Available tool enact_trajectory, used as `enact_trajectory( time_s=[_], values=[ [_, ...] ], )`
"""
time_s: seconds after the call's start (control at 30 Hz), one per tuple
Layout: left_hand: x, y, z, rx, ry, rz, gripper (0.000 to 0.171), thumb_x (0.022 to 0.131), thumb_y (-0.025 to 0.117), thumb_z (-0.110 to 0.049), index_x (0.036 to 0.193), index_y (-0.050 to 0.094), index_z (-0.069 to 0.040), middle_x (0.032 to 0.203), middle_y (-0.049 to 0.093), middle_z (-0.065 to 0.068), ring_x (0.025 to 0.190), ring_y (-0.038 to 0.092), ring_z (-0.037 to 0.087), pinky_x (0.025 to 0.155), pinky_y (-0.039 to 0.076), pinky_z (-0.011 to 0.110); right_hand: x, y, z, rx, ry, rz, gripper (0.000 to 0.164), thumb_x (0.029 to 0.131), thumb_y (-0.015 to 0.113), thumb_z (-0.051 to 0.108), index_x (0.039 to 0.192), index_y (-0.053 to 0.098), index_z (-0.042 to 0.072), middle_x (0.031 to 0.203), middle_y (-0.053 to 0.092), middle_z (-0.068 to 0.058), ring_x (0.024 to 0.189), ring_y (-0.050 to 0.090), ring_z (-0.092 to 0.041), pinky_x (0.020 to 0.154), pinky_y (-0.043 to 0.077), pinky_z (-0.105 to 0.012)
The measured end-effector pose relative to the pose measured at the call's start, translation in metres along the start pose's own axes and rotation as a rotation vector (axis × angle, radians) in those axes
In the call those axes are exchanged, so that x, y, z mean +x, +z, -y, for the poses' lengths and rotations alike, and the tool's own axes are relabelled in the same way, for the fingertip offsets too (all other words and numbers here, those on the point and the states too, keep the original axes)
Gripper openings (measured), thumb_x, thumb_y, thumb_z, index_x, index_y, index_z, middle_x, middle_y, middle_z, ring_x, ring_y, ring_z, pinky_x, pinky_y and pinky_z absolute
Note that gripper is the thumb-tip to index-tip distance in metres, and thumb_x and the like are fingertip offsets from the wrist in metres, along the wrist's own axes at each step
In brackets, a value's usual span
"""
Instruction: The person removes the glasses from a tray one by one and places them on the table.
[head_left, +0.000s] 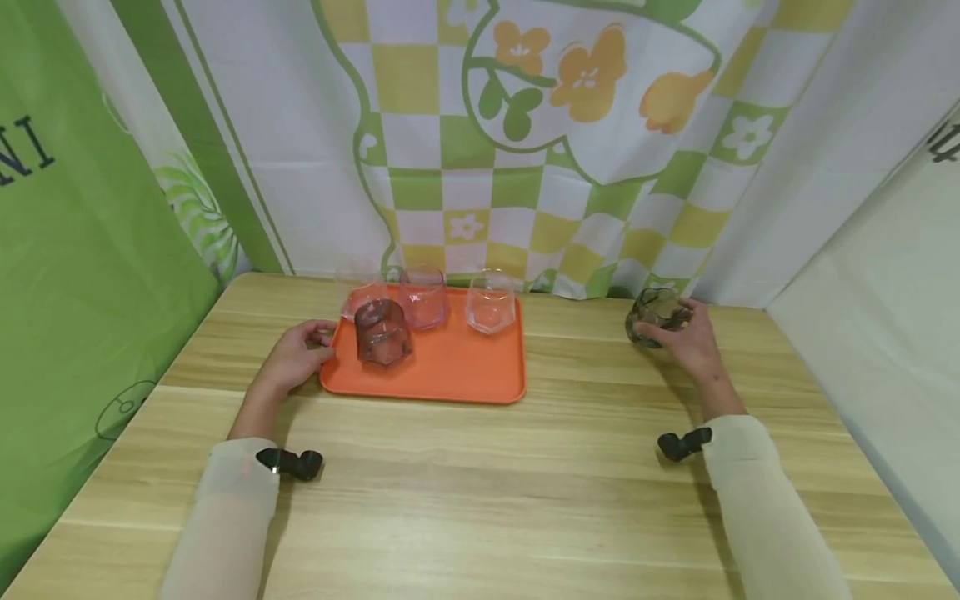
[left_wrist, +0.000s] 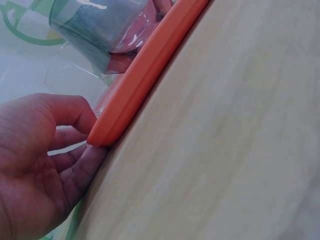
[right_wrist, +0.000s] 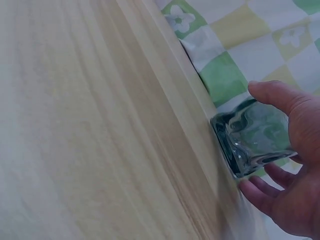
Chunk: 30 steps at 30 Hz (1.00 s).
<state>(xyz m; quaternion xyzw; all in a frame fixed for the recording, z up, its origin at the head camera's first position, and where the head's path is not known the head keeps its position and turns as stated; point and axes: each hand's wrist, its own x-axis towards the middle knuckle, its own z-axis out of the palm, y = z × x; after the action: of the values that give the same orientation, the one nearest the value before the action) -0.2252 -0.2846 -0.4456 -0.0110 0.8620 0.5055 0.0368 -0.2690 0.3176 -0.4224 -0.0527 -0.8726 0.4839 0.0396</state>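
My left hand (head_left: pixel 294 357) is at the left edge of an orange tray (head_left: pixel 465 379), its curled fingers gripping the rim near the front corner. Several glasses stand on that tray: a dark smoky one (head_left: pixel 384 335) in front, and behind it a clear one (head_left: pixel 362 292), a pale purple one (head_left: pixel 423 300) and another clear one (head_left: pixel 491 304) to the right. Far to the right, my right hand (head_left: pixel 692 343) holds a dark green-grey tumbler (head_left: pixel 654 317) between thumb and fingers. In the right wrist view this tumbler (right_wrist: pixel 255 135) is upright, its base at the tabletop.
The wooden table (head_left: pixel 450 492) stretches between both arms and in front of the tray. A patterned curtain (head_left: pixel 570 200) hangs along the back edge. Green cloth (head_left: pixel 90 250) closes the left side and pale cloth (head_left: pixel 885 242) the right.
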Motion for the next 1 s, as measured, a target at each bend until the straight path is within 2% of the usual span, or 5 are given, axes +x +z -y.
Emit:
enact_trajectory(
  time_s=[0.33, 0.5, 0.63, 0.77, 1.0],
  values=[
    [0.0, -0.002, 0.0, -0.008, 0.004, 0.006, 0.053, 0.095, 0.06, -0.001, 0.145, 0.047, 0.009, 0.115, 0.054, 0.023, 0.09, 0.058, 0.025, 0.067, 0.053, 0.024, -0.007, 0.01, 0.016, -0.094, -0.101, -0.131, 0.106, 0.089, 0.081, 0.042, 0.16, 0.015, 0.0, 0.157, 0.018, -0.033, 0.143, 0.018, -0.05, 0.114, 0.022, -0.065],
    [-0.001, -0.002, 0.0, -0.007, 0.007, 0.007, 0.052, 0.096, 0.059, 0.0, 0.145, 0.046, 0.009, 0.115, 0.054, 0.023, 0.091, 0.058, 0.026, 0.068, 0.053, 0.024, -0.009, 0.021, 0.029, -0.217, -0.22, -0.238, 0.092, 0.088, 0.083, 0.032, 0.156, 0.029, 0.002, 0.152, 0.021, -0.032, 0.141, 0.015, -0.047, 0.113, 0.013, -0.065],
    [-0.001, -0.002, 0.001, -0.002, 0.008, 0.005, 0.052, 0.096, 0.059, 0.0, 0.145, 0.047, 0.01, 0.115, 0.054, 0.024, 0.091, 0.058, 0.026, 0.068, 0.053, 0.023, -0.011, 0.032, 0.04, -0.198, -0.376, -0.275, 0.077, 0.085, 0.085, 0.017, 0.146, 0.041, -0.002, 0.145, 0.03, -0.03, 0.138, 0.021, -0.045, 0.112, 0.019, -0.061],
    [0.0, -0.001, 0.001, -0.001, 0.013, 0.005, 0.052, 0.095, 0.059, 0.0, 0.145, 0.047, 0.01, 0.114, 0.055, 0.023, 0.09, 0.058, 0.026, 0.067, 0.053, 0.023, -0.012, 0.043, 0.049, -0.128, -0.487, -0.238, 0.068, 0.085, 0.082, 0.008, 0.142, 0.047, -0.006, 0.142, 0.04, -0.03, 0.134, 0.031, -0.045, 0.109, 0.027, -0.06],
    [0.0, -0.001, 0.001, -0.001, 0.011, 0.005, 0.051, 0.096, 0.059, 0.001, 0.145, 0.047, 0.01, 0.114, 0.054, 0.023, 0.089, 0.058, 0.024, 0.067, 0.054, 0.024, -0.013, 0.074, 0.06, -0.034, -0.489, -0.035, 0.072, 0.089, 0.08, 0.007, 0.147, 0.04, -0.008, 0.142, 0.042, -0.032, 0.125, 0.045, -0.047, 0.101, 0.041, -0.061]
  ],
)
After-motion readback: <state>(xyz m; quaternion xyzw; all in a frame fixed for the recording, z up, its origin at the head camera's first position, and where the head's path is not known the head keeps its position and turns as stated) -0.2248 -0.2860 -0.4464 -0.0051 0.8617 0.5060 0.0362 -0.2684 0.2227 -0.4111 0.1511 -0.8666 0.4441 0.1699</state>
